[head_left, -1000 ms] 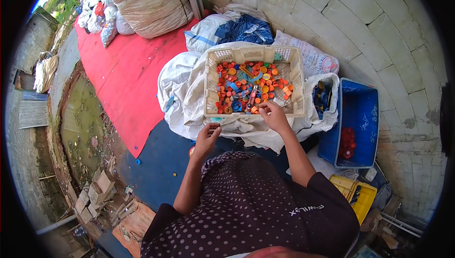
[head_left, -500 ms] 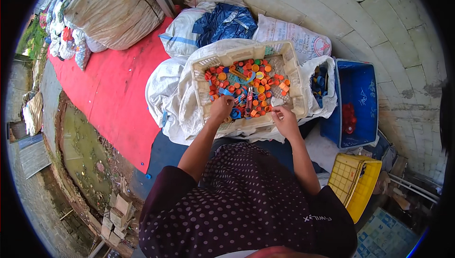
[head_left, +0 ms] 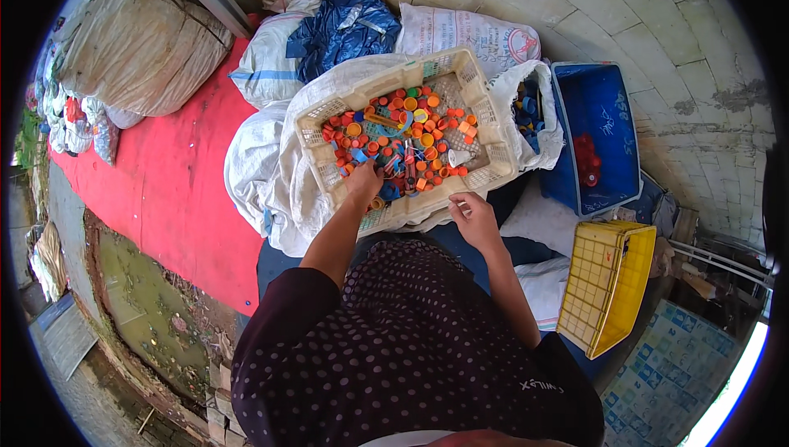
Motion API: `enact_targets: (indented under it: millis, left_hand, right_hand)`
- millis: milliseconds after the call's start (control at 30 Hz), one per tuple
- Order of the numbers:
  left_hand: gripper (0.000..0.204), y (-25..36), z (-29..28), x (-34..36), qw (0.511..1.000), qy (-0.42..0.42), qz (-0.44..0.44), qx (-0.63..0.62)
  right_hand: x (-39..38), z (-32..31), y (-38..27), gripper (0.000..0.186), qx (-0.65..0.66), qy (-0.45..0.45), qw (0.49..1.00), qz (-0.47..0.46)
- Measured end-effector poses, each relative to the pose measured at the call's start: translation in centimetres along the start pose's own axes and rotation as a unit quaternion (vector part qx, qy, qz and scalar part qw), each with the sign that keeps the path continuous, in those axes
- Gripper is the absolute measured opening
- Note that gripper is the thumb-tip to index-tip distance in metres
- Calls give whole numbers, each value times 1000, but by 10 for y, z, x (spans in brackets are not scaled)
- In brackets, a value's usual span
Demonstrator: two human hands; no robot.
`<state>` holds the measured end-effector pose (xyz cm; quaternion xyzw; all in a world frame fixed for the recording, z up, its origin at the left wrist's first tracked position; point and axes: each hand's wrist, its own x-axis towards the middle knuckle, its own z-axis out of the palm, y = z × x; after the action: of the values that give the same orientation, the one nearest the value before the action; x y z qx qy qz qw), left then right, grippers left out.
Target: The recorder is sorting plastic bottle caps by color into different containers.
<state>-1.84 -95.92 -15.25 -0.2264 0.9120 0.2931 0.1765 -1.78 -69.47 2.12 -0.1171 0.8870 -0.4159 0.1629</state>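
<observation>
A cream plastic crate [head_left: 311, 136] holds many loose bottle caps [head_left: 427, 140], mostly orange and red, with some yellow, blue and green. My left hand [head_left: 363, 181] reaches over its near left part, fingers bent down among the caps beside a blue piece. Whatever is between those fingertips is hidden. My right hand [head_left: 475, 218] hovers at the crate's near rim, fingers loosely curled, thumb apart, nothing visible in it. A white funnel-shaped piece [head_left: 459, 158] lies in the crate close to it. A curved light-blue strip [head_left: 404, 125] and a tan stick [head_left: 380, 120] rest on the caps.
Right of the crate stand a white sack [head_left: 552, 122] of dark caps, a blue bin [head_left: 596, 94] with red pieces inside, and a yellow crate [head_left: 590, 291]. Stuffed sacks [head_left: 468, 32] line the block wall behind. A red sheet [head_left: 173, 192] covers ground at left.
The view has shifted, so the crate sits further left. My right hand has drawn back from the caps to the near rim. My left hand remains among the caps, its fingers lower.
</observation>
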Motion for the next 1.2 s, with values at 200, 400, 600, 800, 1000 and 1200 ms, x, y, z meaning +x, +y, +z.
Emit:
enact_targets:
  millis: [200, 400, 600, 800, 1000, 1200]
  left_hand:
    - [33, -10, 1, -5, 994, 88, -38, -56]
    - [30, -59, 4, -35, 911, 136, -19, -388]
    - [25, -39, -49, -111, 849, 120, -23, -514]
    - [25, -32, -47, -171, 809, 188, -98, -548]
    - [25, -32, -34, -209, 788, 215, -130, -562]
    - [24, -30, -37, -208, 772, 221, -140, -580]
  right_hand:
    - [16, 4, -10, 19, 24, -32, 999, -12]
    - [61, 25, 0, 23, -65, -159, 984, -41]
    - [122, 54, 37, 27, -284, -212, 934, -55]
    - [153, 86, 71, 41, -329, -236, 912, -58]
    - [186, 87, 67, 54, -342, -202, 918, 12]
    - [183, 93, 48, 49, -313, -216, 925, 2]
